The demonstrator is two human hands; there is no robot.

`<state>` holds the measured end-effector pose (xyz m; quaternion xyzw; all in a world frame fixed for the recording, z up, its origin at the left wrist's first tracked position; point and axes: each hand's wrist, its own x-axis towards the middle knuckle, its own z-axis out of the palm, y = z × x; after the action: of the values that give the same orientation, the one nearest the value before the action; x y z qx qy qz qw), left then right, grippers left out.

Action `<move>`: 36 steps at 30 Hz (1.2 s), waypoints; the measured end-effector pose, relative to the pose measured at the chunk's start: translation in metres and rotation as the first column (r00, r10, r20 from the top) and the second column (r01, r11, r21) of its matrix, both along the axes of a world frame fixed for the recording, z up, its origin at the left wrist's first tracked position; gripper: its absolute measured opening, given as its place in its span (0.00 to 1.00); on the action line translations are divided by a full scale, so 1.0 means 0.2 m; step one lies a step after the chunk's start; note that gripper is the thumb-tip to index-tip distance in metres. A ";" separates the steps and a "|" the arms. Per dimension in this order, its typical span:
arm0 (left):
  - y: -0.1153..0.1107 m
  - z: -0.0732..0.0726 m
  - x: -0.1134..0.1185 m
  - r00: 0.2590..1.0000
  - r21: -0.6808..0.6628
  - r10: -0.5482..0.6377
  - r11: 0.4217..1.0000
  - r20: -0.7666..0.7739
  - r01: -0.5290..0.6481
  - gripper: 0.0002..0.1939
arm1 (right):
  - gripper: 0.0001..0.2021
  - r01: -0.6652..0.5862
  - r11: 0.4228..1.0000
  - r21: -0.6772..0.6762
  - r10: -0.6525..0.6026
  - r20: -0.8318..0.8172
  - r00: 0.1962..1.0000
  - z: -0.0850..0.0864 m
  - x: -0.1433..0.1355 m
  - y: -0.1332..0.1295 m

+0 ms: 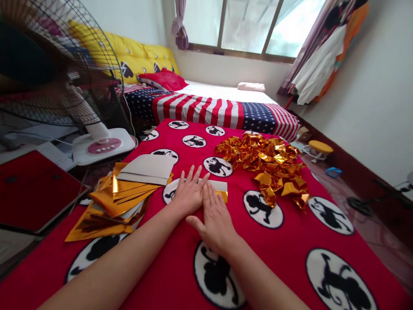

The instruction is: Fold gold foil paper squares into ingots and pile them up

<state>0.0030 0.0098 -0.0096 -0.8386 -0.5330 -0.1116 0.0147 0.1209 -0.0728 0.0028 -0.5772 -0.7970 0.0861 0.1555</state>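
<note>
At the centre of the frame, a grey-and-gold sheet [222,187] is partly covered on the red cloth [171,269]. The left hand [192,192] is laid flat and spread; the right hand [217,220] is set against it, fingers together, thumb apart. Stacked sheets [108,201] are seen centre-left, heaped foil pieces [266,158] centre-right.

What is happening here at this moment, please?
A person's left hand and right hand lie close together, fingers extended, over a grey-and-gold piece on the red cloth. A pile of gold and grey sheets lies to the left, and a heap of shiny gold pieces to the right.
</note>
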 end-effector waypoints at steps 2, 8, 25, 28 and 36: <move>-0.01 0.00 0.00 1.000 0.015 0.014 1.000 0.026 -0.015 0.27 | 0.44 0.023 1.000 -0.013 -0.022 0.079 0.997 -0.01 0.09 -0.01; -0.03 0.01 -0.03 0.988 0.021 0.135 0.990 0.077 -0.137 0.27 | 0.40 0.135 0.991 0.018 -0.136 0.158 0.978 -0.02 0.28 -0.06; -0.03 0.10 -0.07 0.917 0.039 0.077 0.994 0.391 -0.100 0.35 | 0.31 0.387 0.912 0.137 -0.313 -0.377 0.872 -0.05 0.34 0.05; -0.03 0.09 -0.07 0.927 0.043 0.048 0.997 0.372 -0.068 0.39 | 0.35 0.386 0.914 0.125 -0.327 -0.335 0.884 -0.04 0.33 0.12; 0.00 0.05 -0.07 0.853 0.020 -0.108 0.993 0.511 0.114 0.33 | 0.34 0.446 0.893 -0.054 -0.413 -0.491 0.767 -0.01 0.30 0.22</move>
<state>-0.0118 0.0095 0.0011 -0.8084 -0.4692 -0.3275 -0.1380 0.1806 -0.0295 0.0016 -0.6975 -0.5802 0.1654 0.3866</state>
